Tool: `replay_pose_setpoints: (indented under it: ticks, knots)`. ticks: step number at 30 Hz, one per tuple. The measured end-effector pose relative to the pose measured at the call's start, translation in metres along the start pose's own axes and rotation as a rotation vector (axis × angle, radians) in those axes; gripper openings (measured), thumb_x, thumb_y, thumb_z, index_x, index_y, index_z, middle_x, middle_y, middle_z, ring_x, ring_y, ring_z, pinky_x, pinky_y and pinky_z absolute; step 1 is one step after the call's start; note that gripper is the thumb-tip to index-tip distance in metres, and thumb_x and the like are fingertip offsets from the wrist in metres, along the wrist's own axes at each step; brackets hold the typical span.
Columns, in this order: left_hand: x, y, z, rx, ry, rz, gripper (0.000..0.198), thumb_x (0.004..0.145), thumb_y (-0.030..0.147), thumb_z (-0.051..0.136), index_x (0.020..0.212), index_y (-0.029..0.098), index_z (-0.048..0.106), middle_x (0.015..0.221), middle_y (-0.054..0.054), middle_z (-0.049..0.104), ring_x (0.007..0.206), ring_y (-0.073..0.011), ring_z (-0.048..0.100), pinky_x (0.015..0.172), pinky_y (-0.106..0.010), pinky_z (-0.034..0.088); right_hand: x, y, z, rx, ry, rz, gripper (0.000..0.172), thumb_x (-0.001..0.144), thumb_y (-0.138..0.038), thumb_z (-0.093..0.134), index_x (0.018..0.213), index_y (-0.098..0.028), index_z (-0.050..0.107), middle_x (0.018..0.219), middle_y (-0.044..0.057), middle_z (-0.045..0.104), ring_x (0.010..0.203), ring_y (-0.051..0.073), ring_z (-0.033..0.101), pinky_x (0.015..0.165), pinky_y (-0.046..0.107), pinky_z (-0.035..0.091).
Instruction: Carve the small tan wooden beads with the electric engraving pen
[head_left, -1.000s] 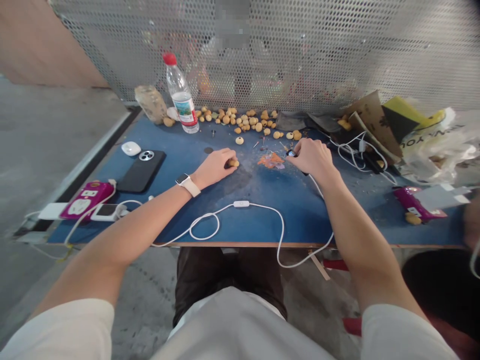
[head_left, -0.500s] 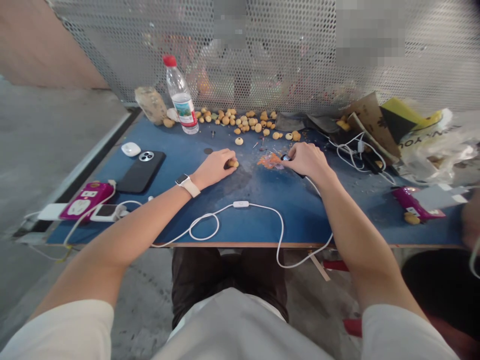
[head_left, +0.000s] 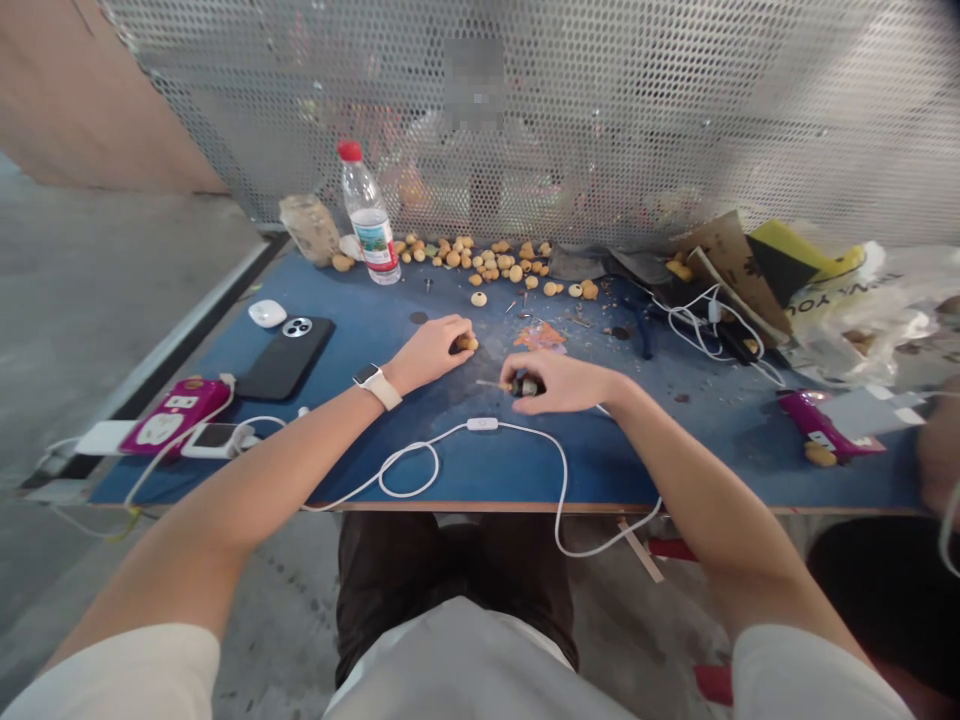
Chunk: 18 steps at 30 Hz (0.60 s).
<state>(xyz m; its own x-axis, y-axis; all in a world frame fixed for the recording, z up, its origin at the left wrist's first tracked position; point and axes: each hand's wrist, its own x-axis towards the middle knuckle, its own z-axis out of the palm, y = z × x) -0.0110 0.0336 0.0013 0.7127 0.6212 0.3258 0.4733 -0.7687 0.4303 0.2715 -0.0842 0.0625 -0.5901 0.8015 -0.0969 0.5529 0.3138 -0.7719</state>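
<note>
My left hand (head_left: 435,352), with a watch on its wrist, grips a small tan nut-like piece (head_left: 468,343) between thumb and fingers, just above the blue tabletop. My right hand (head_left: 551,382) is wrapped round a small dark corded rotary tool (head_left: 529,386). A thin bit (head_left: 491,384) sticks out of the tool to the left, a little below and apart from the nut-like piece. The white cable (head_left: 482,424) with an inline switch loops across the front of the table. Behind my right hand lies an orange and purple patch (head_left: 540,337).
Many tan nut-like pieces (head_left: 487,262) lie along the mesh panel (head_left: 600,140). To their left stands a water bottle (head_left: 373,225); a phone (head_left: 285,360) lies nearer. Blue-handled pliers (head_left: 642,325), cardboard (head_left: 739,270) and a plastic bag (head_left: 847,310) are at right. A person's hand (head_left: 939,440) shows at the right edge.
My right hand has moved left and toward me with the rotary tool, now bringing its bit near my left hand. The orange patch and pliers are uncovered. My left hand keeps its hold.
</note>
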Motion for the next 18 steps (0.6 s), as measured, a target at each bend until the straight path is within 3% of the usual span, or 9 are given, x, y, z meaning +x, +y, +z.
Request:
replay_pose_setpoints:
  ticks: [2,4,10,18]
  knots:
    - [0.0,0.0,0.0,-0.015,-0.001,-0.003,0.013,0.105,0.013,0.08,0.111,0.022,0.074,0.121,-0.009,0.085,0.109,-0.0271,0.08,0.106,-0.041,0.063,0.005,-0.007,0.016,0.019,-0.13,-0.031,0.034,0.088,-0.055,0.093,0.092,-0.023,0.083,0.088,0.002,0.079,0.085,0.02,0.066,0.084,0.034,0.051]
    - [-0.001,0.0,0.0,-0.019,0.003,0.0,0.014,0.104,0.012,0.08,0.109,0.023,0.073,0.119,-0.009,0.084,0.107,-0.0268,0.079,0.105,-0.041,0.063,0.01,-0.009,0.028,0.025,-0.164,-0.026,0.039,0.091,-0.061,0.091,0.088,-0.023,0.083,0.08,0.0,0.075,0.08,0.019,0.062,0.082,0.035,0.047]
    - [0.0,-0.001,0.001,-0.014,0.009,0.012,0.014,0.104,0.013,0.08,0.103,0.024,0.071,0.113,-0.007,0.081,0.104,-0.0261,0.078,0.1,-0.04,0.061,0.014,-0.006,0.035,0.019,-0.068,0.07,0.059,0.092,-0.079,0.09,0.083,-0.022,0.081,0.071,-0.002,0.066,0.073,0.017,0.056,0.076,0.035,0.041]
    - [0.0,-0.002,0.002,-0.029,0.005,0.005,0.016,0.103,0.013,0.081,0.102,0.024,0.069,0.114,-0.008,0.082,0.109,-0.0286,0.079,0.103,-0.042,0.061,0.009,-0.02,0.043,0.124,-0.034,0.224,0.052,0.094,-0.069,0.093,0.076,-0.024,0.076,0.068,0.002,0.075,0.06,0.016,0.062,0.063,0.032,0.042]
